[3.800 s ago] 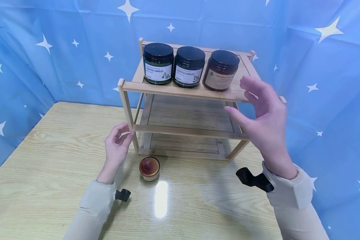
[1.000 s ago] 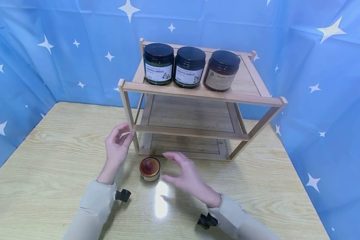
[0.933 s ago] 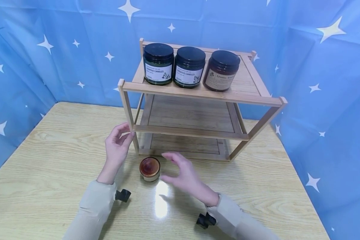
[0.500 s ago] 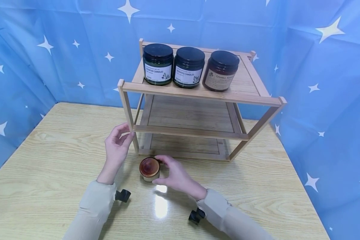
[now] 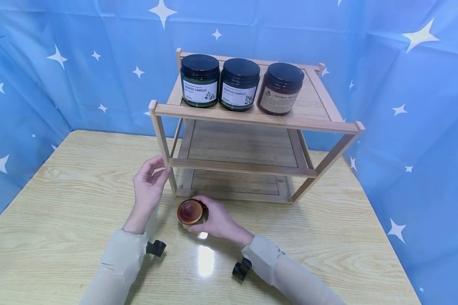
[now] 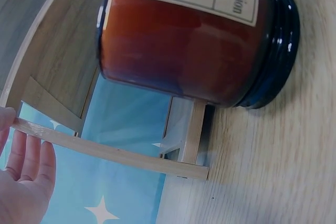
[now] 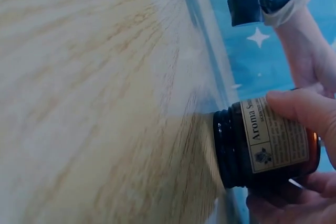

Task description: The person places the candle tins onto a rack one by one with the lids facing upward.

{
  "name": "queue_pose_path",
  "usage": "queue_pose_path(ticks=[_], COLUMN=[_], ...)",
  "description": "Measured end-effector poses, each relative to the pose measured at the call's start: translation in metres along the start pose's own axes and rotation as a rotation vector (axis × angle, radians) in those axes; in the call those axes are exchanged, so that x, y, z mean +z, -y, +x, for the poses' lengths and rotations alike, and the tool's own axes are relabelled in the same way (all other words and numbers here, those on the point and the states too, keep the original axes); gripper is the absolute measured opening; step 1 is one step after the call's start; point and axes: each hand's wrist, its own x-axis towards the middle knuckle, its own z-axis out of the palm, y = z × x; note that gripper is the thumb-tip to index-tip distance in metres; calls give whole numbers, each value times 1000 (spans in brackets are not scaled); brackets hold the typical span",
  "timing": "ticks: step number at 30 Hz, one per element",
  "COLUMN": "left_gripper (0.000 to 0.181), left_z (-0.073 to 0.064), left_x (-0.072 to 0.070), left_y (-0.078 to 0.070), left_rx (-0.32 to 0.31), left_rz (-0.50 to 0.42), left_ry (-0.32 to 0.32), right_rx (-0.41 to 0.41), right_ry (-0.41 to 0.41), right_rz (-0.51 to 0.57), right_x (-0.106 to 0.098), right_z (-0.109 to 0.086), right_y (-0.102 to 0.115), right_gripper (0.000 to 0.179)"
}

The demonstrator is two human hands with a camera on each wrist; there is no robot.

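Note:
An amber scented-candle jar (image 5: 190,212) stands upside down on the table before the rack. Its black lid (image 7: 226,148) faces the tabletop, and its label reads "Aroma Sensation". My right hand (image 5: 219,220) grips the jar from the right, thumb on the label side and fingers round the far side. At the wooden rack's front left post (image 5: 160,133), my left hand (image 5: 148,184) pinches the wood between thumb and fingers. The left wrist view has that same hand (image 6: 26,177) on the post, with the jar (image 6: 184,45) large in front.
On the rack's top shelf (image 5: 313,101) stand two green candle jars (image 5: 199,87) and a brown one (image 5: 279,91), all with black lids. Two lower shelves lie beneath. A blue star-patterned cloth (image 5: 99,63) hangs behind the wooden table (image 5: 61,237).
My right hand has come down from beside the top shelf, moved left to the jar on the table and taken hold of it. My left hand has stayed on the post.

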Motion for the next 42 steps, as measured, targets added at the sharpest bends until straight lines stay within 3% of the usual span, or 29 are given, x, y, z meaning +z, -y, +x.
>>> queue_pose_path(ticks=[15, 26, 42], left_gripper=[28, 29, 27], left_z=[1, 1, -1], left_x=[1, 1, 1], left_y=[-1, -4, -3], left_rx=[-8, -1, -14], left_rz=[9, 14, 6], left_ry=[-10, 0, -10], right_rx=[16, 17, -32], right_ry=[-38, -150, -224], right_rz=[142, 243, 179], right_x=[-4, -48, -89], right_z=[-1, -20, -44], right_y=[2, 25, 37], right_gripper=[69, 68, 67])
